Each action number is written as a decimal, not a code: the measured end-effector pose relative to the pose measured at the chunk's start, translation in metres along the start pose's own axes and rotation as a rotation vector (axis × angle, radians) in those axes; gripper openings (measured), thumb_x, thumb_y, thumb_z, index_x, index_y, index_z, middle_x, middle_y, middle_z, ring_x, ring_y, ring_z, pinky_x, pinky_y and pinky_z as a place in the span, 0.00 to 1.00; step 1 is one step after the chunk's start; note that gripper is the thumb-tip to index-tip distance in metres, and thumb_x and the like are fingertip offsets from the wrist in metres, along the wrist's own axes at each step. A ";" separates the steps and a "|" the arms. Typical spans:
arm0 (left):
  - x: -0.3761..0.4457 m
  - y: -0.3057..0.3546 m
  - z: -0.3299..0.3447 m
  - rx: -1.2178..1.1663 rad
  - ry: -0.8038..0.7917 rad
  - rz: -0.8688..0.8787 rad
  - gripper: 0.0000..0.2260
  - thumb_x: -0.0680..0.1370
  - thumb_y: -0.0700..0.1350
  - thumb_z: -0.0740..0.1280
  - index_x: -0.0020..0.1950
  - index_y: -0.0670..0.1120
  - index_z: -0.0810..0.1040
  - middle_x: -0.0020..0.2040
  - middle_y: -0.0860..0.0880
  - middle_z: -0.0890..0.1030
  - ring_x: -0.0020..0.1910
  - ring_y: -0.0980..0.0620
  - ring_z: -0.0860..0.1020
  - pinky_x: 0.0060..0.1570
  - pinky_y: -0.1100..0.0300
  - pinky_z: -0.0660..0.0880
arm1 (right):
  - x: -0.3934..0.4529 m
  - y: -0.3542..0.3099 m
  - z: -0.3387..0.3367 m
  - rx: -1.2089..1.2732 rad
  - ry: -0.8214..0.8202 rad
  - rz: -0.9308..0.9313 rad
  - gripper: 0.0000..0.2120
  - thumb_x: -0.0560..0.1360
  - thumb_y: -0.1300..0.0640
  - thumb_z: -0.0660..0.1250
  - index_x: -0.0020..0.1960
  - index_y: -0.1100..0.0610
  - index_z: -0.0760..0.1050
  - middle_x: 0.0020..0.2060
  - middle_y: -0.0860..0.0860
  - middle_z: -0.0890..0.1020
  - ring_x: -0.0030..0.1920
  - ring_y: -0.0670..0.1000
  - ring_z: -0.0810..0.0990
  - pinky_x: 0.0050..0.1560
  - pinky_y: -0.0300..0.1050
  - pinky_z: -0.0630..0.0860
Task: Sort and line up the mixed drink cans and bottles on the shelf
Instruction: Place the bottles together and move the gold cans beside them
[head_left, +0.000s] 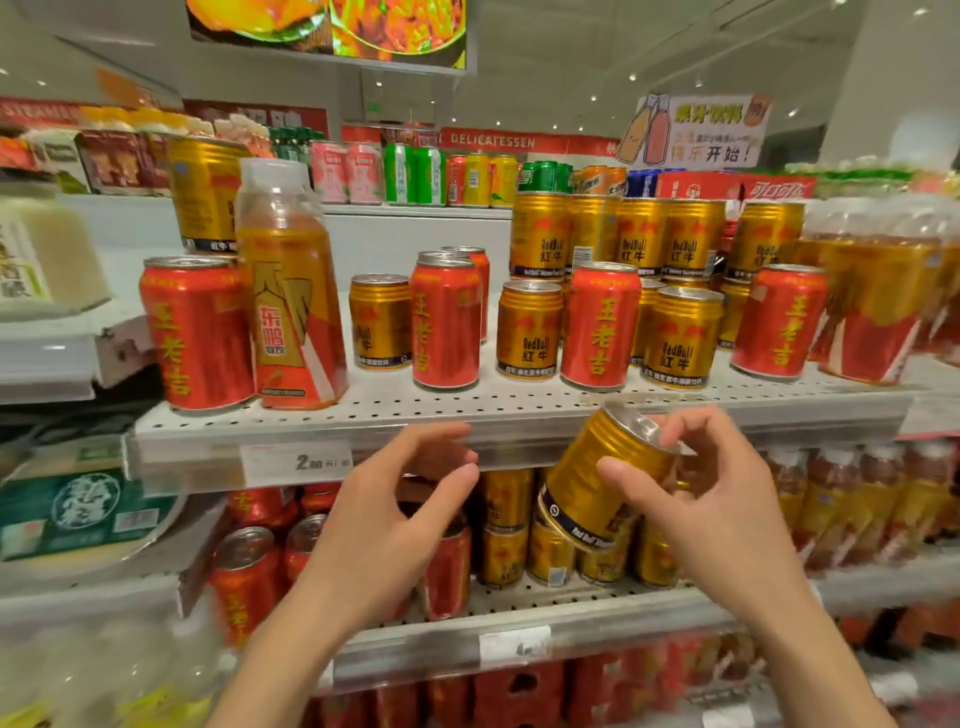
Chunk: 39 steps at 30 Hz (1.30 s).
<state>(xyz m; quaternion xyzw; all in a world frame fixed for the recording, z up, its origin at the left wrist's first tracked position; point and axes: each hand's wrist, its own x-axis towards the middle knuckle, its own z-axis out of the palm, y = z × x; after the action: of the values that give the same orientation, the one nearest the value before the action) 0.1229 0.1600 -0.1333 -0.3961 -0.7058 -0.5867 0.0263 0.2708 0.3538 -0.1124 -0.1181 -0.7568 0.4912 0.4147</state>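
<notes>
Nearest to the camera, the right hand (701, 499) held a short gold can (597, 478) in front of the shelf edge; its grip was clamped on the can, with the thumb on the side wall and the fingers curled over the top rim. The can was tilted, with its top toward the upper right, and it touched no shelf. The left hand (395, 514) was just beside it, at the same height, holding nothing; its grip was apart, the fingers loosely bent and the thumb separate from them.

Behind the hands was the perforated shelf (467, 410) with a price strip (296, 462) on its front edge. The drinks on it stood mixed. From the left there was a tall red can (197, 332), then an orange bottle (291, 291) with a clear cap, touching that can. Further right a small gold can (379, 322) stood just beside another red can (447, 322), then came more gold and red cans in turn, all upright. At the right end were more orange bottles (872, 296).

Further back on the same shelf, stacked gold cans (623, 239) stood in a row. Below, the lower shelf (519, 618) carried red and gold cans. Far behind was a red sign (493, 140).
</notes>
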 end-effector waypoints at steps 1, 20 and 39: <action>0.004 0.005 -0.007 0.017 0.003 0.042 0.11 0.79 0.46 0.70 0.59 0.59 0.80 0.50 0.61 0.85 0.53 0.59 0.83 0.52 0.66 0.77 | 0.004 -0.009 0.005 -0.017 -0.001 -0.021 0.19 0.67 0.54 0.79 0.45 0.55 0.68 0.36 0.50 0.80 0.30 0.42 0.75 0.30 0.31 0.72; 0.087 0.012 0.006 0.351 -0.013 0.241 0.15 0.78 0.52 0.71 0.64 0.54 0.77 0.49 0.60 0.81 0.46 0.59 0.80 0.43 0.69 0.75 | 0.117 -0.032 0.019 -0.780 -0.190 -0.480 0.27 0.72 0.31 0.64 0.61 0.50 0.76 0.62 0.43 0.74 0.37 0.43 0.78 0.49 0.46 0.82; 0.096 0.024 0.040 0.361 0.053 0.255 0.33 0.74 0.60 0.72 0.76 0.60 0.63 0.53 0.68 0.72 0.46 0.66 0.80 0.41 0.72 0.77 | 0.166 -0.028 -0.029 -0.783 -0.371 -0.252 0.28 0.74 0.37 0.69 0.69 0.46 0.66 0.58 0.46 0.80 0.61 0.51 0.77 0.70 0.60 0.69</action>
<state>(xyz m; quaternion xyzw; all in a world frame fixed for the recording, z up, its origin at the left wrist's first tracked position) 0.0882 0.2445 -0.0781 -0.4556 -0.7425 -0.4531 0.1893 0.1943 0.4562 0.0014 -0.0828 -0.9557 0.1264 0.2527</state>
